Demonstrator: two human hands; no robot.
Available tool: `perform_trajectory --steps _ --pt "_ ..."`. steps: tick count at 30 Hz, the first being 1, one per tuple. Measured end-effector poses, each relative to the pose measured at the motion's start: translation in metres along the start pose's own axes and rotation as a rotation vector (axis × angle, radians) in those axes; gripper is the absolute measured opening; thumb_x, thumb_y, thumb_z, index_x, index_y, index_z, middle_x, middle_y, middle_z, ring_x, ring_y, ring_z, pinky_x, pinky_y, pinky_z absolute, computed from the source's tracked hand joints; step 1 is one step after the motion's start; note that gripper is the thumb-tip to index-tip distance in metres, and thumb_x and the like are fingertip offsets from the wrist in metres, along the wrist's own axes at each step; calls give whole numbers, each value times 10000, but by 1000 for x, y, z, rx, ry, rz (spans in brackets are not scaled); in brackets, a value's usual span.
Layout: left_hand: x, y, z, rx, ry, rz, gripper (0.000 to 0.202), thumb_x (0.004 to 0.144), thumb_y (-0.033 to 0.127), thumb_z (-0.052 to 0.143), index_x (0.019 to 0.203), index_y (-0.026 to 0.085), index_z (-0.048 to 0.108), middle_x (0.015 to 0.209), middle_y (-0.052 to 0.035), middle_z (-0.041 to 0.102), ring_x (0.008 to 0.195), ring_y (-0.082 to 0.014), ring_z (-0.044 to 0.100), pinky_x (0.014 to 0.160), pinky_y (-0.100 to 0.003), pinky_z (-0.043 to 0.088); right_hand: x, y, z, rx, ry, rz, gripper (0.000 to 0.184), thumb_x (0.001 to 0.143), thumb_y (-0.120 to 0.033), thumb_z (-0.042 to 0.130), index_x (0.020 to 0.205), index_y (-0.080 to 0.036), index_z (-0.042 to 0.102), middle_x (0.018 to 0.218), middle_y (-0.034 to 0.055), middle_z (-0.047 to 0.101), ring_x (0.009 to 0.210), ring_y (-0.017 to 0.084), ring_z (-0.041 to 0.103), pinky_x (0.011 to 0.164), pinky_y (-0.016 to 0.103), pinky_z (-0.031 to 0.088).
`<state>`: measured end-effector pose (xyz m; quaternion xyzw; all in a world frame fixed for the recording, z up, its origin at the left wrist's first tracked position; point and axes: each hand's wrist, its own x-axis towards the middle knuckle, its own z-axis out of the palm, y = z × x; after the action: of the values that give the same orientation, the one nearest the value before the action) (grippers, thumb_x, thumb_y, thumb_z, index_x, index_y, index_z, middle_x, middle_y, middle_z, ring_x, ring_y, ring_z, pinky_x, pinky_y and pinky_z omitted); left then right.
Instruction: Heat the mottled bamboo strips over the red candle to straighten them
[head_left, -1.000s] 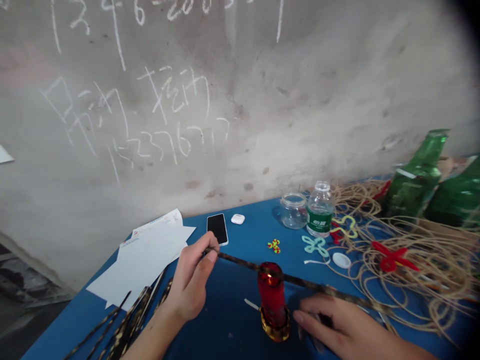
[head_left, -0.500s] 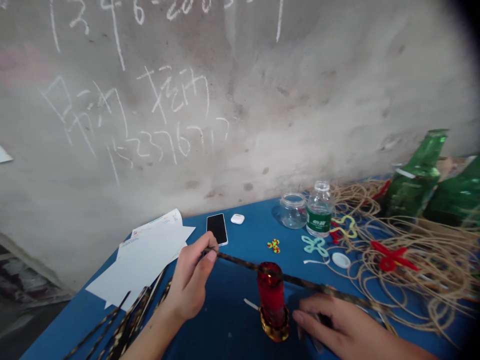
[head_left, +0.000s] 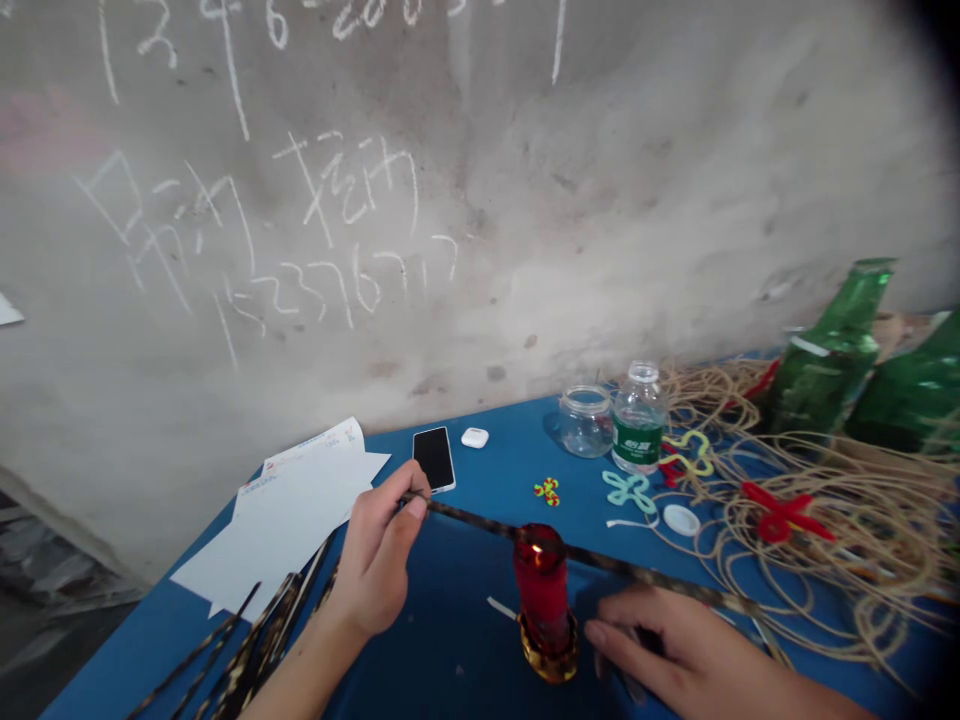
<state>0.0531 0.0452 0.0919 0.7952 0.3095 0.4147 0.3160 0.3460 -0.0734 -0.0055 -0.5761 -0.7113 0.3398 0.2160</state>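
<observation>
- Head view: the left hand (head_left: pixel 379 560) pinches one end of a dark mottled strip (head_left: pixel 474 519) between thumb and index finger.
- The strip slants across to the right, level with the top of a red candle holder (head_left: pixel 541 598); whether the two touch, I cannot tell.
- The right hand (head_left: pixel 690 640) lies just right of the holder, beneath the strip's other half, fingers bent near a dark, shiny object (head_left: pixel 634 688) that is mostly hidden; I cannot tell what its grip closes on.
- The holder stands upright on the blue tabletop (head_left: pixel 442 660), a bright orange glow at its top and a gold base (head_left: pixel 551 665) below.
- More mottled strips (head_left: pixel 247 655) lie by the left forearm, beside white papers (head_left: pixel 292 510).
- Beyond the left hand is a phone (head_left: pixel 433 458); a tangle of tan cord (head_left: pixel 731 530) spreads at the right.
</observation>
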Motion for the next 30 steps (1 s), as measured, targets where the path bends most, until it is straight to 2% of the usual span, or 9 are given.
perform_trajectory --steps 8,13,23,30 --pt "0 -2 2 -20 15 -4 366 1102 473 394 805 259 394 728 40 318 656 -190 290 623 -361 222 -1 -3 -3 15 -6 -7 541 1096 -599 399 814 -222 667 762 26 738 727 188 681 678 296 469" --pt "1 -3 1 -22 19 -5 359 1099 465 404 806 258 399 728 39 322 656 -190 290 622 -361 221 1 0 -2 12 -3 -16 529 1093 -589 413 847 -224 707 777 30 739 741 193 686 701 305 470" --pt "2 -3 -1 -23 51 6 321 1083 406 404 800 258 377 737 36 319 663 -195 284 631 -364 223 -2 2 0 22 1 -5 492 1096 -583 425 879 -235 696 805 24 744 763 196 690 707 299 487" --pt "4 -5 -5 -23 103 14 299 1073 374 408 799 256 396 750 27 343 686 -203 302 633 -368 229 -2 2 0 -10 20 -29 562 1099 -634 380 842 -230 675 800 33 742 750 190 692 686 284 501"
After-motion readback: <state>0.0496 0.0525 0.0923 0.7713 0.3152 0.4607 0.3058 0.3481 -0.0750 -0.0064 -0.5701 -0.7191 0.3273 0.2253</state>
